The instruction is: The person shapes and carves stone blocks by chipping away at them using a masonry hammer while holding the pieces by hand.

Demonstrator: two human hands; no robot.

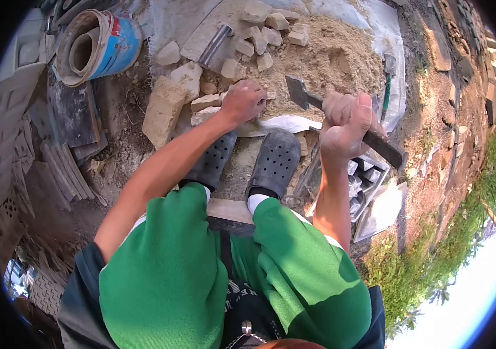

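My right hand (346,119) is wrapped round a dark, flat-bladed chisel (386,149), thumb up. Its wide blade (298,92) points left over the sand, and its blunt end sticks out to the right. Low at the near edge of the sand pile (323,64), my left hand (243,103) has its fingers curled in. A bit of pale stone shows by those fingers, but what they hold is hidden. Left of that hand lie rough stone pieces (206,103) and a large tan block (165,110). A steel rod (216,45) rests on a flat slab beyond.
At the upper left stands a blue and white bucket (117,49). A green-handled tool (387,87) lies on the white sheet (396,35) at right. Beside my right forearm is a tray (370,192) of grey metallic pieces. My dark clogs (274,163) are close below my hands.
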